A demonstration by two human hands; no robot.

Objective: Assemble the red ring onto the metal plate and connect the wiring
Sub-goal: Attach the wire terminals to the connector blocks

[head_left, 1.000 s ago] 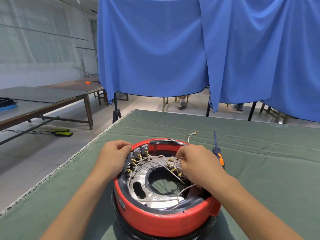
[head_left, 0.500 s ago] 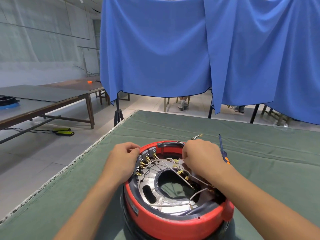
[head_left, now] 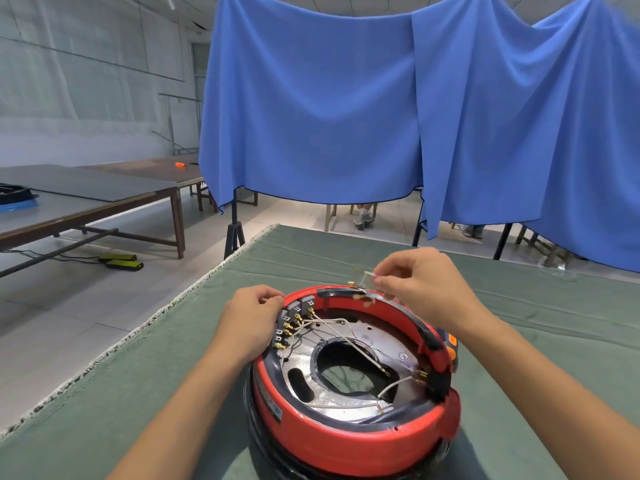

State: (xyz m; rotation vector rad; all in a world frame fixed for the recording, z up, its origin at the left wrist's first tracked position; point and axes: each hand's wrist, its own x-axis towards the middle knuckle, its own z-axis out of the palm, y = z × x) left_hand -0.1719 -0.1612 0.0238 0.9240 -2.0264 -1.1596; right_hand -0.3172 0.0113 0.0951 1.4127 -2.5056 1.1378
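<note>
Red ring sits on the metal plate, on a black base near the bench front edge. Small label on the ring's near-left wall, unreadable; stamped mark on the plate, also illegible. Left hand grips the ring's far-left rim by the terminal block, fingers curled. Right hand is raised over the far rim, pinching a thin white wire between fingertips. Ring looks rigid, steady it by the rim. Wires are light, floppy; brass terminals likely bend easily, so hold close behind the terminal. Screwdriver handle shows just right of the ring.
</note>
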